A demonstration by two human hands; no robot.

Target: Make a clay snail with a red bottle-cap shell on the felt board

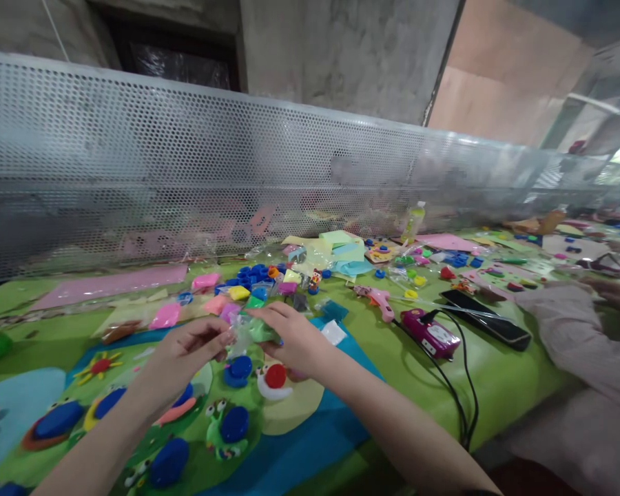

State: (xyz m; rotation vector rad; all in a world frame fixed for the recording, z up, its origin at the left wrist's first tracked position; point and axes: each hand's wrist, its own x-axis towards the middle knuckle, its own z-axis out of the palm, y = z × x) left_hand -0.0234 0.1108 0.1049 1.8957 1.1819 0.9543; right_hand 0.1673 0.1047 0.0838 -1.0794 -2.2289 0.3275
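Between my hands is a small clear plastic bag (242, 335) with something light green in it, perhaps clay. My left hand (199, 348) pinches the bag's left edge. Fingers of my right hand (292, 337) close round its green end. Just below lie snail figures with bottle-cap shells: a white snail with a red cap (275, 376), a green snail with a blue cap (234, 424), and another blue cap (238, 370). They rest on a cut-paper picture with a blue backing sheet (284, 458) and a red-and-yellow sun (100, 366).
Behind my hands are bagged coloured clay packets (165, 315) and a pile of blue caps (255, 275). To the right lie a pink glue gun (379, 303), a purple power strip (430, 334) with cables, and a black case (486, 319). A co-worker's sleeve (573, 337) reaches in there. A perforated metal screen (289, 172) backs the table.
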